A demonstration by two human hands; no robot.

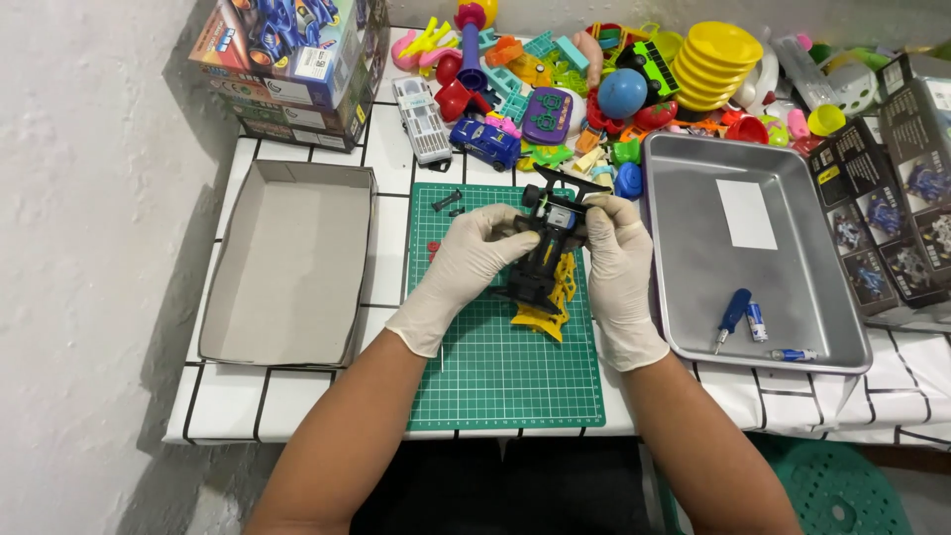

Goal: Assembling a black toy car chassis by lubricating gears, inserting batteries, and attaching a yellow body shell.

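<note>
Both gloved hands hold a black toy car chassis [543,248] above the green cutting mat [505,376] on the counter. The left hand [475,253] has its grip clamped on the chassis's left side, the right hand [619,258] on its right side, over a yellow body shell [550,307].

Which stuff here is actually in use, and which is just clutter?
In use:
- black toy car chassis, held by left hand and right hand
- yellow frame part
- green cutting mat

Lying about:
- toy pile
- metal tray with blue screwdriver
- open cardboard box
</note>
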